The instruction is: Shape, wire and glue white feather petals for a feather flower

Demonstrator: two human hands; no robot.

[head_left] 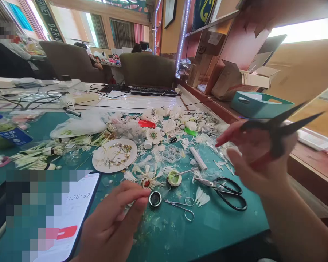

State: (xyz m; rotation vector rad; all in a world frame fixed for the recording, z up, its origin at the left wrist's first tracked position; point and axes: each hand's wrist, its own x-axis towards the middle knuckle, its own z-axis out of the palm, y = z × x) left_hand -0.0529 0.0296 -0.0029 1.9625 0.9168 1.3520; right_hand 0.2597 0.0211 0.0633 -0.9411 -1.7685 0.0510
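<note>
Left hand (112,220): thumb and forefinger tips pressed together, just beside the small black jar (155,199); cannot tell whether anything thin sits between them, or whether they touch the rim. Right hand (258,176): raised at right, thumb and forefinger tips apart, the rest of the hand clamped on a blurred dark tool (280,136), its two points spread and aimed up to the right. Black jar stands open on the green mat (207,233), dark inside. Right of it, small scissors (182,208), blades towards the jar; beyond these, black-handled scissors (224,193) and, between the two pairs, a few cut feathers (201,197). Behind the black jar, a pot (172,179) of green paste with a stick (187,171) resting in it. White plate (101,165) farther back, fine wiry bits and gold beads on it. Shuttlecocks (153,135) heaped at the rear. Phone (76,213) left of the left hand, lit.
</note>
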